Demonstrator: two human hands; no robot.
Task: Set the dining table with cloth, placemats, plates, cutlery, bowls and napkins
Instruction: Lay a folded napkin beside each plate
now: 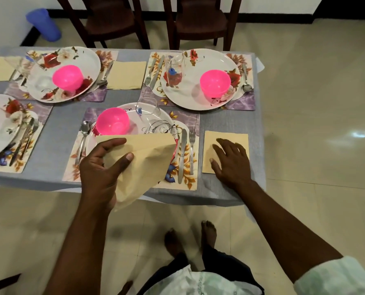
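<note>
The table wears a grey cloth (66, 122) with floral placemats, plates, pink bowls and cutlery. At the near setting a pink bowl (112, 121) and an upturned glass (147, 107) sit on a plate (156, 124), with a knife (182, 154) and fork (191, 150) on its right and a spoon (82, 141) on its left. My left hand (101, 167) grips a loose beige napkin (143, 165) above that plate's near edge. My right hand (230, 160) presses flat on a folded beige napkin (230, 138) right of the placemat (188, 179).
Two more settings with pink bowls (215, 83) (67, 77) stand at the far side, with a folded napkin (127, 75) between them. A fourth plate (0, 126) shows at the left edge. Two dark chairs (198, 20) stand beyond the table. A blue bin (43, 24) lies on the floor.
</note>
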